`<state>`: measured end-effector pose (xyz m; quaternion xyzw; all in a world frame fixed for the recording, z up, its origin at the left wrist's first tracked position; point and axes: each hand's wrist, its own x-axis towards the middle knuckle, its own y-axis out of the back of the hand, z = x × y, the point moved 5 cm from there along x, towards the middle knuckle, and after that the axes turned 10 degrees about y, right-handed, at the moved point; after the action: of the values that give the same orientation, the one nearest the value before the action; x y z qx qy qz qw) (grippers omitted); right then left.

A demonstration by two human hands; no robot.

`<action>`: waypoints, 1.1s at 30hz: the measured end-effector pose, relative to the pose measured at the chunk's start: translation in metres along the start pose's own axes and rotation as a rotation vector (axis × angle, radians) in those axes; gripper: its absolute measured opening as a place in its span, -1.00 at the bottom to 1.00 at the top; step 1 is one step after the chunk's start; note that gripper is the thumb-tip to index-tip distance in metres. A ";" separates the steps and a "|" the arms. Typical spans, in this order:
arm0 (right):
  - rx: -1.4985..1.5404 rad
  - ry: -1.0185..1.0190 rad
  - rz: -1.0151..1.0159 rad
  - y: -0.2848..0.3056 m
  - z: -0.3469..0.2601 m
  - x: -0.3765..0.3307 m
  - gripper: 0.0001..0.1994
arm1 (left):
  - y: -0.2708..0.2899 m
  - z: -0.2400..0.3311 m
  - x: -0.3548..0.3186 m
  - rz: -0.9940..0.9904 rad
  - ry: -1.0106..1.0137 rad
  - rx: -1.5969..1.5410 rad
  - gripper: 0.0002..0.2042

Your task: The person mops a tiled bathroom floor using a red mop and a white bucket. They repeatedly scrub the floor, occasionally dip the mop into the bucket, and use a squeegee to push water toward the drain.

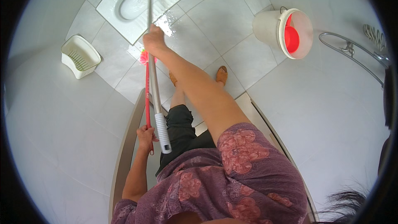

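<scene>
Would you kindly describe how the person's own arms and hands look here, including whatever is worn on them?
Both forearms are bare, with no gloves, watch or bracelet to be seen on the left hand or the right hand. The sleeves are short, of a thin purple fabric with large pink flower shapes, and end above the elbows. Rings or nail colour are too small to tell.

squat toilet [137, 2] taken as landmark | metal pole [151, 49] gripped by right hand [153, 40] just below it, head set in its bowl | red-handled brush [146, 95] held by left hand [146, 137] well below | white basket [80, 56] lower left | bucket [271, 27] with red scoop [291, 37] right
</scene>
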<state>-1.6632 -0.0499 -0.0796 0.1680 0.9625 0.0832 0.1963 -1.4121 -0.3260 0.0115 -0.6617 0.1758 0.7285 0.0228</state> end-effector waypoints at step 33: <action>-0.422 -0.463 0.140 0.152 0.157 -0.078 -0.76 | 0.001 0.007 0.006 0.028 0.116 0.117 -0.94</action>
<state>-1.4876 0.0789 -0.1609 0.2036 0.8398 0.2540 0.4344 -1.4193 -0.3258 0.0061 -0.6979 0.2286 0.6775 0.0409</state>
